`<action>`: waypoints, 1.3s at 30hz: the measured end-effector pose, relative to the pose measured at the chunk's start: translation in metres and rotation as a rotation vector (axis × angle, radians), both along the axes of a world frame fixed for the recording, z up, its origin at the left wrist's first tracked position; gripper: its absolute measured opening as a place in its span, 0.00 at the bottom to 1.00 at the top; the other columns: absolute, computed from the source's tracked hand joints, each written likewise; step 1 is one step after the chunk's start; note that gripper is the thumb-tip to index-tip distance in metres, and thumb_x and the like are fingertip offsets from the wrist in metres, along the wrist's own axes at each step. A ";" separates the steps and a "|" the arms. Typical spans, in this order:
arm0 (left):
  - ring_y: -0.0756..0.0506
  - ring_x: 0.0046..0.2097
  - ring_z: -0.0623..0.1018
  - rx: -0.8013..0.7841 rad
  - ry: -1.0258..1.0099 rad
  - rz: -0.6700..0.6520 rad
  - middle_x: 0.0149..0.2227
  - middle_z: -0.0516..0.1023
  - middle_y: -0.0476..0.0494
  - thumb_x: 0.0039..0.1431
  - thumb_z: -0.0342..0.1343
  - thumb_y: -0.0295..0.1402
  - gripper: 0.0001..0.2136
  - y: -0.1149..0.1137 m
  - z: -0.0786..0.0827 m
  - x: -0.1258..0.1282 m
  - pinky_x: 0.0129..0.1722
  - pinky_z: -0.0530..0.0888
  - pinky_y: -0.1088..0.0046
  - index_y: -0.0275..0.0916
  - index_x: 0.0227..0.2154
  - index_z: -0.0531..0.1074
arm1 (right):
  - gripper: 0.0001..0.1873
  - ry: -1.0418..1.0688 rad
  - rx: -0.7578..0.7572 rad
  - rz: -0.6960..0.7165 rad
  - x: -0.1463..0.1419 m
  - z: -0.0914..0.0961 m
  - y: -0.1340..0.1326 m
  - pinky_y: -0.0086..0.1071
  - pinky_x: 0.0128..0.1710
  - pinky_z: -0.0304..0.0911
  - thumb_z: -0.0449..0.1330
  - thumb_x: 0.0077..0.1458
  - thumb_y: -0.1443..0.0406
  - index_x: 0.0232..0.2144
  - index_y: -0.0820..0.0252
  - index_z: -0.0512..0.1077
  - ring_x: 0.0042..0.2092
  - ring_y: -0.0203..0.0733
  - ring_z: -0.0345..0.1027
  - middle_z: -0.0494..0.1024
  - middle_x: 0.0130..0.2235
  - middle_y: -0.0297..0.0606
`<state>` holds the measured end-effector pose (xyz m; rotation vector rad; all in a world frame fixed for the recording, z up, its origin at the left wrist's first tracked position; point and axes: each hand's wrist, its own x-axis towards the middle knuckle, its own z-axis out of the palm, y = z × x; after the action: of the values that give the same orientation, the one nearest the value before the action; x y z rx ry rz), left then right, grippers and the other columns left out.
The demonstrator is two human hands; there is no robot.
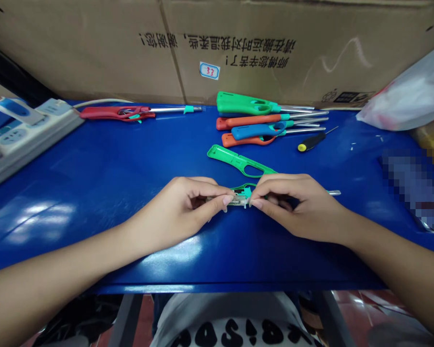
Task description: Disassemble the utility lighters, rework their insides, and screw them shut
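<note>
Between my two hands is a lighter's inner assembly, made of a clear plastic fuel tank [236,199] and a teal trigger piece [247,193]. My left hand [184,207] pinches the tank between thumb and fingers. With thumb and fingertips together, my right hand [300,205] grips the trigger end of the assembly; its exact contact is partly hidden. An open green shell half [226,156] lies just beyond my hands. Another green shell piece [248,186] shows behind the assembly, mostly covered. A metal tube's tip [334,193] sticks out past my right hand.
Farther back lie a green lighter [235,103], a blue lighter [251,131], orange lighters [248,122] and a red lighter [112,113]. A screwdriver [313,142] rests right of them. A power strip [29,135], cardboard box [123,62] and plastic bag [408,99] border the blue table [104,193].
</note>
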<state>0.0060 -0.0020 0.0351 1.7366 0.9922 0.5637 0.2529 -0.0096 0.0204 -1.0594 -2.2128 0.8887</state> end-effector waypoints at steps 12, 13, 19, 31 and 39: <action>0.54 0.26 0.68 -0.023 -0.027 0.037 0.30 0.76 0.48 0.66 0.59 0.31 0.09 -0.005 -0.003 0.003 0.23 0.66 0.80 0.35 0.38 0.84 | 0.08 -0.005 -0.008 -0.021 -0.002 -0.001 0.000 0.27 0.24 0.55 0.60 0.63 0.68 0.34 0.62 0.79 0.24 0.28 0.58 0.78 0.32 0.36; 0.54 0.26 0.68 -0.020 -0.030 0.042 0.30 0.77 0.48 0.66 0.59 0.31 0.09 -0.005 -0.003 0.003 0.23 0.66 0.80 0.35 0.39 0.84 | 0.08 -0.007 -0.015 -0.027 -0.002 -0.001 0.001 0.27 0.24 0.55 0.60 0.63 0.68 0.34 0.62 0.80 0.24 0.28 0.58 0.78 0.32 0.36; 0.54 0.27 0.70 0.005 -0.021 0.064 0.32 0.79 0.49 0.65 0.60 0.31 0.08 -0.003 -0.003 0.001 0.24 0.67 0.80 0.39 0.41 0.85 | 0.08 0.008 -0.130 -0.101 -0.003 0.003 0.001 0.28 0.22 0.55 0.61 0.62 0.65 0.33 0.59 0.80 0.24 0.29 0.59 0.77 0.31 0.34; 0.55 0.26 0.70 -0.036 -0.050 0.063 0.32 0.80 0.49 0.65 0.60 0.30 0.08 -0.002 -0.003 0.002 0.24 0.67 0.82 0.39 0.40 0.85 | 0.07 0.064 -0.166 -0.148 -0.006 0.001 0.000 0.27 0.21 0.54 0.63 0.61 0.65 0.32 0.59 0.80 0.23 0.27 0.58 0.77 0.32 0.34; 0.55 0.24 0.69 -0.108 -0.090 0.147 0.31 0.80 0.47 0.64 0.61 0.31 0.07 -0.007 -0.006 0.007 0.21 0.67 0.82 0.36 0.38 0.84 | 0.08 0.072 -0.187 -0.186 -0.008 0.003 -0.001 0.27 0.21 0.52 0.64 0.61 0.64 0.31 0.59 0.79 0.23 0.28 0.56 0.73 0.28 0.32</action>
<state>0.0132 -0.0090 0.0296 1.5390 1.0725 0.6645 0.2448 -0.0110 0.0231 -1.2755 -1.9647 1.0478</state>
